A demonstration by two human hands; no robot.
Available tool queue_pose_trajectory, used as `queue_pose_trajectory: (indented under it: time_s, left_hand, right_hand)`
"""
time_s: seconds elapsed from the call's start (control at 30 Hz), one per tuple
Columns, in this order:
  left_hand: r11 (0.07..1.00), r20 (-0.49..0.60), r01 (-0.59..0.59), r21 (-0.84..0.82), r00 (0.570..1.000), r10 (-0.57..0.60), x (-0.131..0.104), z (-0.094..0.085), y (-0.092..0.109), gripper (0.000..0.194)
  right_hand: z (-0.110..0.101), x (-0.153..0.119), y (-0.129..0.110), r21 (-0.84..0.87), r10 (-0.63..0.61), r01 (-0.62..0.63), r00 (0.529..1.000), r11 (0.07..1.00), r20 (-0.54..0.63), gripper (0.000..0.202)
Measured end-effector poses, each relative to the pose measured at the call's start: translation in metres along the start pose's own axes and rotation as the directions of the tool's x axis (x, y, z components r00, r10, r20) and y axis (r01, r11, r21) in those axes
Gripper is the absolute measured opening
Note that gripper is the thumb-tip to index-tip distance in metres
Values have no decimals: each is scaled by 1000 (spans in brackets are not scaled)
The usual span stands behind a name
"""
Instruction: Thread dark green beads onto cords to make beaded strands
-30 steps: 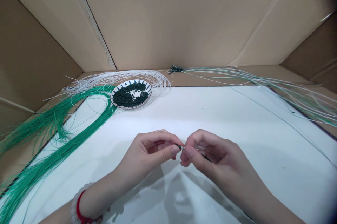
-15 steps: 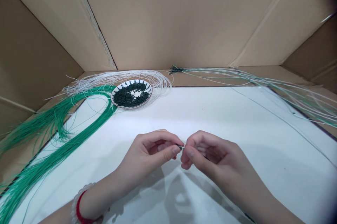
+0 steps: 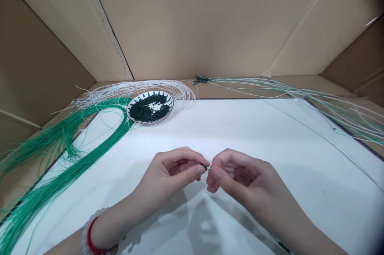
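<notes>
Over the white board, my left hand pinches a tiny cluster of dark beads between thumb and index fingertip. A short bit of thin pale cord spans the narrow gap to my right hand, whose thumb and index finger are closed on it. Fingers hide most of the beads and the cord. Beyond my hands, a white plate with blue marks holds many small dark green beads.
Bundles of green cord and white cord lie at the left and back. Cords with a dark beaded end stretch along the back right. Cardboard walls enclose the white board.
Almost nothing differs. The dark beads at my left fingertips show slightly more, and both hands keep their places.
</notes>
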State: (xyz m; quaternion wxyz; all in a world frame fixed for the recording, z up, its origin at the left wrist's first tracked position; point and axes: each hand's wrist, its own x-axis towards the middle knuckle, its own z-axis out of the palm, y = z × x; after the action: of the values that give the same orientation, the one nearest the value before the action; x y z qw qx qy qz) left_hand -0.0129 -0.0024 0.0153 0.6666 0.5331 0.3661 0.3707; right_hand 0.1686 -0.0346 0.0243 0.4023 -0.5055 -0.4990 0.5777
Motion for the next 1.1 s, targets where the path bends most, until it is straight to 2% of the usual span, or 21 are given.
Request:
queue_pose_trajectory:
  time_s: [0.23,0.6,0.93,1.1]
  left_hand:
    - [999,-7,-9,-49,1000,8,1,1,1,10]
    - [1000,11,-14,-19,1000,14,2,-1,-2,8]
    - [999,28,-37,3,999,37,0,1,-1,10]
    - [999,19,-34,10,999,34,-1,1,0,10]
  right_hand:
    - [-2,1,0,-39,-15,15,1000,999,-1,23]
    - [1,-1,-1,29,-12,13,999,999,-32,22]
    - [0,1,-1,148,50,-52,999,988,18,23]
    - [1,0,-1,113,39,-39,999,993,3,24]
